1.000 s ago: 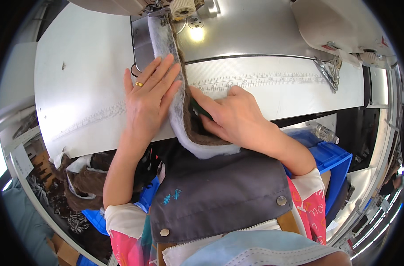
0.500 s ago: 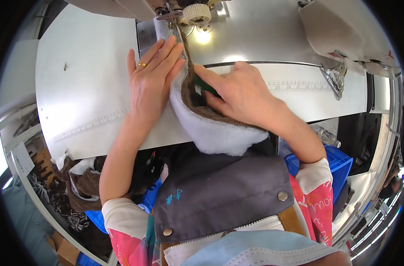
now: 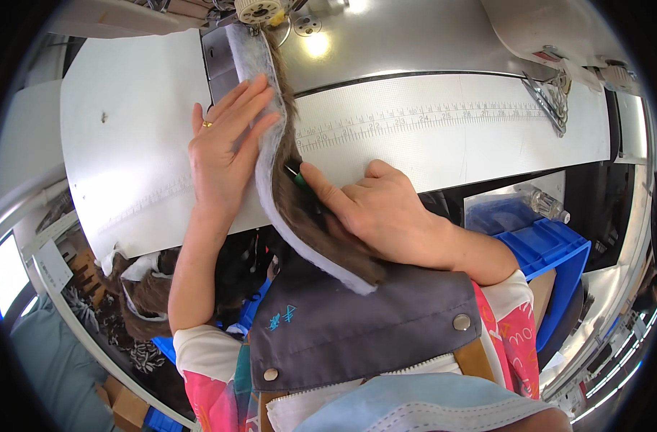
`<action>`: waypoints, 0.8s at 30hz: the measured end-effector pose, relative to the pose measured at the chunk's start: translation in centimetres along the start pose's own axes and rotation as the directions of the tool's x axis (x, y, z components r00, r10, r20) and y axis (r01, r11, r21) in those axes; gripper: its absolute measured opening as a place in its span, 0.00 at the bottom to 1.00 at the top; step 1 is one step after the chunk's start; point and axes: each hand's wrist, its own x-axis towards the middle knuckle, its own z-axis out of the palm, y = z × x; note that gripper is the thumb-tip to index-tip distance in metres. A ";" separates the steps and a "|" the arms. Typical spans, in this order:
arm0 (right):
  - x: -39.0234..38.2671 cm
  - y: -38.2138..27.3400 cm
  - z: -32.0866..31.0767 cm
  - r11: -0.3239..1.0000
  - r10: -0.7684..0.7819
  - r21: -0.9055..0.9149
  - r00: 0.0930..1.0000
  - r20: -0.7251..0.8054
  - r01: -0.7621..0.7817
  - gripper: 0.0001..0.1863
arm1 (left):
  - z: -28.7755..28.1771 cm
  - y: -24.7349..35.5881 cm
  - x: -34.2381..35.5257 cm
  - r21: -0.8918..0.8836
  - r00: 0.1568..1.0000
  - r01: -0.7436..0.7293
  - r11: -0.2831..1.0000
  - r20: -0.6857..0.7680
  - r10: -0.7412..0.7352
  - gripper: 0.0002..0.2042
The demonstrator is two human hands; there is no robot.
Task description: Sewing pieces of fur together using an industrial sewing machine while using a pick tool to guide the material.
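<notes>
A long strip of brown plush fabric with a white fleecy backing (image 3: 269,198) runs from under the sewing machine's presser foot (image 3: 254,31) down over the table edge toward my apron. Flat on the white side rests my left hand (image 3: 224,155), fingers stretched out, a ring on one of them. My right hand (image 3: 386,216) is closed at the brown side, lower down the strip. Between its fingers is a slim tool with a green handle (image 3: 300,180) and a thin metal tip touching the plush; most of it is hidden.
The white table (image 3: 137,129) carries a printed ruler scale. Metal tweezers or snips (image 3: 548,108) lie at its right end. Blue bins (image 3: 555,252) stand below right, near a clear plastic bottle (image 3: 548,204). Brown and white fabric pieces (image 3: 141,288) are heaped below left.
My right hand has moved down toward me along the strip with the green-handled tool. The strip's near end is now narrower and straighter. My left hand still lies on the fabric.
</notes>
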 end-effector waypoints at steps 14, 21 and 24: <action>2.6 -0.4 0.9 0.976 0.185 -0.056 0.938 -0.294 -0.210 0.27 | 1.2 -0.5 -1.5 0.174 0.983 -0.130 0.976 -0.104 0.149 0.12; 2.8 0.3 0.5 0.992 0.014 -0.125 0.993 -0.118 -0.029 0.28 | 1.2 -0.7 -1.3 0.123 0.981 -0.141 0.982 -0.114 0.155 0.11; 1.5 0.8 -1.2 0.995 -0.048 -0.088 0.998 0.035 0.051 0.30 | 0.8 -0.8 -1.3 0.158 0.982 -0.157 0.975 -0.083 0.171 0.11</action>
